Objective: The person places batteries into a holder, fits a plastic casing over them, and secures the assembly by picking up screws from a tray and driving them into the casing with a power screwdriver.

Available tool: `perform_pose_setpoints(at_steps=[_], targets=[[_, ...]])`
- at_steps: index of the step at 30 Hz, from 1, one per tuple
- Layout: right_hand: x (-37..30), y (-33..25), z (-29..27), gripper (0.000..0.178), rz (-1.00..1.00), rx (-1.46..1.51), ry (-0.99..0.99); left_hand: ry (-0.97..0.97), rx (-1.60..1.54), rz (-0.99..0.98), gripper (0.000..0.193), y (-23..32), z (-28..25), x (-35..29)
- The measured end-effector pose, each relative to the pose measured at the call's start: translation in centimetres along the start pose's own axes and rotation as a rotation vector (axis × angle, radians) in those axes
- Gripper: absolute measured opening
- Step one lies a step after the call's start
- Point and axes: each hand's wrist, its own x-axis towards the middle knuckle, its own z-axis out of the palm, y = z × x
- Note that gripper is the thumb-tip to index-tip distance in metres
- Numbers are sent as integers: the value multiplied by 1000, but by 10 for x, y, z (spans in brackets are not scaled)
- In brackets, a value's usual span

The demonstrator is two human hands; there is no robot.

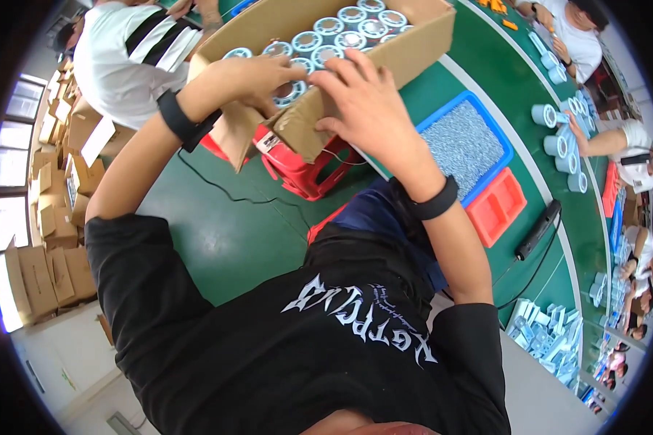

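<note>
My left hand reaches into the near left corner of a long cardboard box. Its fingers and thumb bend around a round white-and-blue ring-shaped part; the fingertips are partly hidden. My right hand lies over the box's near end, its fingers spread across the edge and its thumb on the outside of the cardboard flap. Inside the box, several more of these round parts stand in rows, with shiny centres.
Under the box is a red plastic stool. Right of it on the green table are a blue tray of small metal pieces, a red compartment tray and a black corded tool. Co-workers sit across the table; one in white is at left.
</note>
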Motion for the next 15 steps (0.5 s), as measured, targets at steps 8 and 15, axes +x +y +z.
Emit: perform_pose_setpoints(at_steps=[8, 15], targets=[[-1, 1, 14, 62, 7, 29, 74, 91, -16, 246, 71, -38, 26, 15], [-2, 5, 20, 63, 9, 53, 108, 61, -183, 156, 73, -43, 10, 20]])
